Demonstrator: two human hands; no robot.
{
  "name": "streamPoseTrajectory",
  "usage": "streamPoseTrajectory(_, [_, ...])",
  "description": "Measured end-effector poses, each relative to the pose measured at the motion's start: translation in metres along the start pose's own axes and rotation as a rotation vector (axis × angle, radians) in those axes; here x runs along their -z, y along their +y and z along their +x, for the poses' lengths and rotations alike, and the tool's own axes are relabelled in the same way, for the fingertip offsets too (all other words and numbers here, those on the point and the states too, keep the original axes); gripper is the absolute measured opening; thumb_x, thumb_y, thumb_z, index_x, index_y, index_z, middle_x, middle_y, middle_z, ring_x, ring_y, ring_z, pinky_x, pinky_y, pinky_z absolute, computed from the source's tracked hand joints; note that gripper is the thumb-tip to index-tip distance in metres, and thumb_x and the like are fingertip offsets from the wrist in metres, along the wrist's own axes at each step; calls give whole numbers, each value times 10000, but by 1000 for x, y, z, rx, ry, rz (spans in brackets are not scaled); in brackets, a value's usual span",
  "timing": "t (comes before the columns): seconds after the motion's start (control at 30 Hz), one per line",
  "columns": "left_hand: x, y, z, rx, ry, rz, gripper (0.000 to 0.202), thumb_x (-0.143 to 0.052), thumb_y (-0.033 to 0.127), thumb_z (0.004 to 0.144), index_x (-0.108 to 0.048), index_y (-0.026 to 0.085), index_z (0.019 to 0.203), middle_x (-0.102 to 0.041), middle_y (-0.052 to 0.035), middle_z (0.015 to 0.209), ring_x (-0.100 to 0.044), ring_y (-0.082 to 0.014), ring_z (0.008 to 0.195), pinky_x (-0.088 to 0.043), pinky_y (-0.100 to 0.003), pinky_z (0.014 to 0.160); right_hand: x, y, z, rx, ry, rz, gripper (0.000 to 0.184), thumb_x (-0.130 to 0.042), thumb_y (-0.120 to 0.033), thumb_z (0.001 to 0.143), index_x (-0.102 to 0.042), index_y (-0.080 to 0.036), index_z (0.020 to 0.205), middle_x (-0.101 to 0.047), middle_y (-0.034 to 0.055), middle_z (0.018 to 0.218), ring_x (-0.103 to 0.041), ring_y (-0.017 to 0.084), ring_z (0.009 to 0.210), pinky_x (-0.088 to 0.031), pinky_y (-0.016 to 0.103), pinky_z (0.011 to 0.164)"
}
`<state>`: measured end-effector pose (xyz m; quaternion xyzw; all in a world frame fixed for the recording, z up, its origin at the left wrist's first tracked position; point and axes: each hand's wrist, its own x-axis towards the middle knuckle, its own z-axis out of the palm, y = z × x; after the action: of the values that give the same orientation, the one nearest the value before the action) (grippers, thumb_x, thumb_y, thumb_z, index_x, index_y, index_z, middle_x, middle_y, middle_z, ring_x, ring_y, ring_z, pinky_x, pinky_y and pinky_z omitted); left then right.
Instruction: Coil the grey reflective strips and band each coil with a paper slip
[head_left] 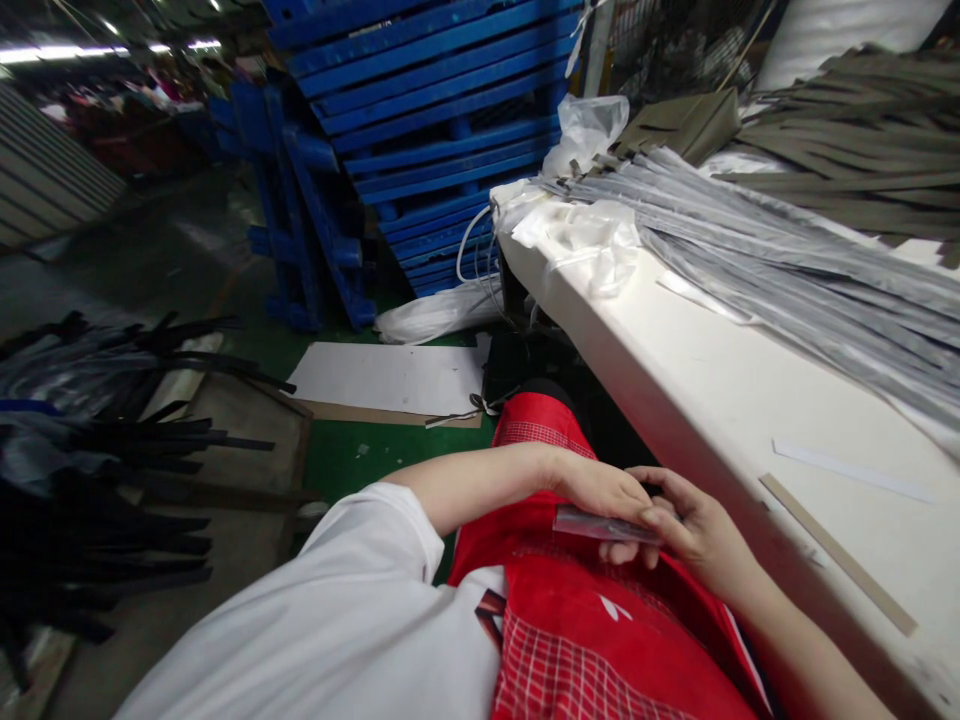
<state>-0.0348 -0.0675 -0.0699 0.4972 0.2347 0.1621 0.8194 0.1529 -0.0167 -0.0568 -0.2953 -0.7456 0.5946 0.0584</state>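
In front of the red apron (600,600), my left hand (604,492) and my right hand (694,520) meet and overlap. Between them is a short, shiny grey strip (600,525), one end sticking out toward the left. My right thumb presses on the strip near its right end. My left hand lies over its upper edge, and some fingertips show below it. The strip's far end is hidden by the fingers. On the white table (720,400) beside my right arm lie a loose brown-grey strip (838,555) and a thin white strip (851,470).
Long grey strips (795,270) are heaped along the table, with olive-brown strips (847,150) behind. Crumpled white plastic (589,240) lies at the table's corner. Blue pallets (450,120) stand ahead. Black strips (112,500) overhang a wooden surface (247,430) at left. A white board (390,378) lies on the floor.
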Motion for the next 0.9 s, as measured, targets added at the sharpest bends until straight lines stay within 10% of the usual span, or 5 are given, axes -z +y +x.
streamPoseTrajectory(0.13, [0, -7, 15, 16, 22, -33, 381, -468, 395, 966, -702, 111, 867, -685, -42, 649, -678, -183, 593, -579, -305, 599, 0, -7, -4, -66, -106, -37, 624, -674, -571, 772, -523, -182, 1236, -715, 47, 878, -633, 197, 639, -510, 316, 634])
streamPoseTrajectory(0.47, [14, 1, -7, 52, -8, -29, 395, -558, 510, 910, -672, 134, 952, -669, -19, 668, -653, -152, 581, -538, -252, 563, 25, 5, -11, -58, 39, -151, 647, -700, -567, 759, -585, -165, 1253, -661, 13, 716, -577, 186, 617, -460, 291, 556])
streamPoseTrajectory(0.73, [3, 4, 10, 52, 160, 10, 278, -441, 309, 983, -615, 148, 837, -619, 18, 590, -617, -119, 505, -521, -232, 542, 14, -7, -7, -75, -36, -21, 543, -717, -538, 758, -629, -161, 1138, -723, 43, 864, -641, 203, 749, -503, 302, 703])
streamPoseTrajectory(0.9, [-3, 6, 13, 316, 249, 36, 366, -383, 400, 993, -611, 183, 806, -632, 16, 573, -584, -127, 439, -486, -237, 478, 6, 3, -4, -97, -60, 43, 525, -723, -510, 757, -630, -154, 1131, -706, 29, 812, -631, 190, 699, -484, 289, 638])
